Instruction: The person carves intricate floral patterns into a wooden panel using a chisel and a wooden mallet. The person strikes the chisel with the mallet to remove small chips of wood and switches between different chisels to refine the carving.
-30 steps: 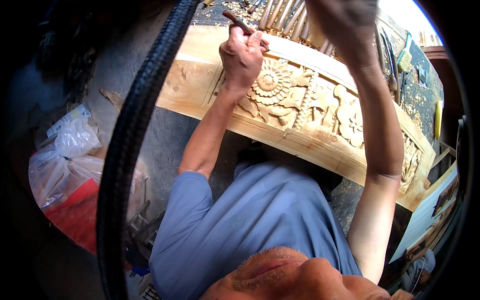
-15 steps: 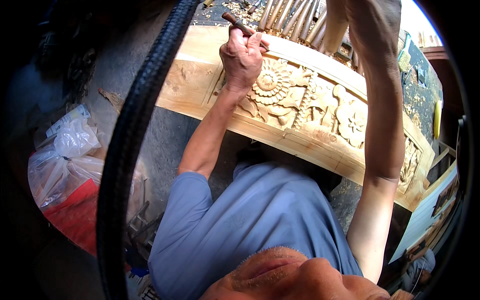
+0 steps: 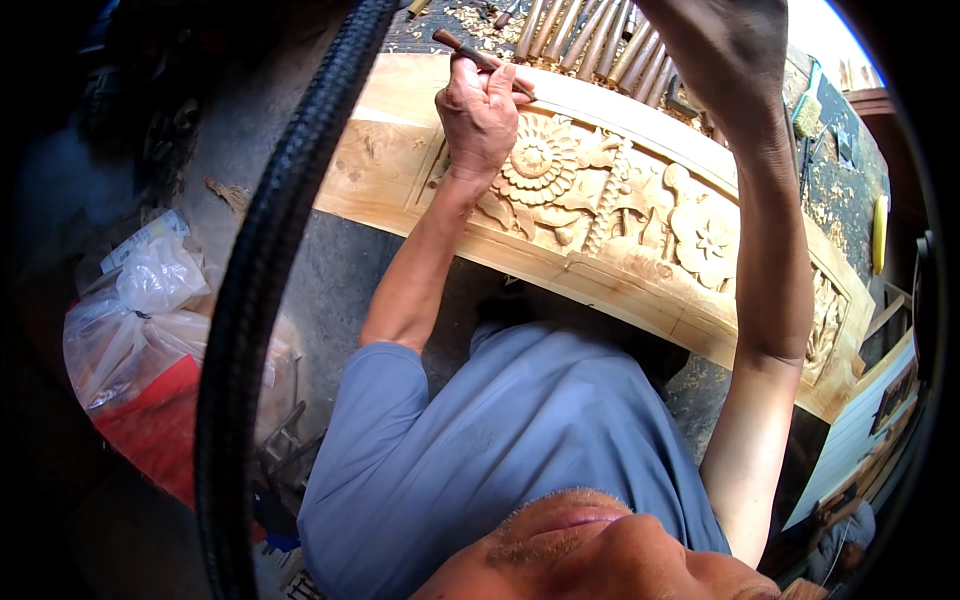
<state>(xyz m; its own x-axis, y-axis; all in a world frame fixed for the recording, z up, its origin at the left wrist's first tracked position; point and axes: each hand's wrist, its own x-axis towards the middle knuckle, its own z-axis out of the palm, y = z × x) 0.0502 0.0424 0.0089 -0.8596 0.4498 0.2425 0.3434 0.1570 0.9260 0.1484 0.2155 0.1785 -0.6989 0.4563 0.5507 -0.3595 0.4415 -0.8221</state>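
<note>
My left hand point(image 3: 478, 118) is closed around a carving chisel point(image 3: 465, 48) with a brown wooden handle. The chisel slants down to the right, its lower end at the far rim of a carved wooden panel point(image 3: 480, 238). Beside that hand the panel bears a round flower point(image 3: 538, 158) in relief, with leaves and a second flower point(image 3: 708, 238) farther right. My right hand point(image 3: 735, 45) is raised above the panel's far side, bent into a grip. The top edge cuts off its fingers, and the pale wooden tool seen with it earlier is hidden now.
Several chisels point(image 3: 590, 40) lie in a row on the dark bench point(image 3: 850, 195) among wood shavings, behind the panel. A brush point(image 3: 808, 110) and a yellow object point(image 3: 880, 235) lie at right. A tied plastic bag point(image 3: 140, 310) stands at left; a black braided cable point(image 3: 262, 270) crosses the view.
My right hand has shifted slightly up and left, and the pale wooden tool at it has gone out of sight. The chisel in my left hand leans a little flatter.
</note>
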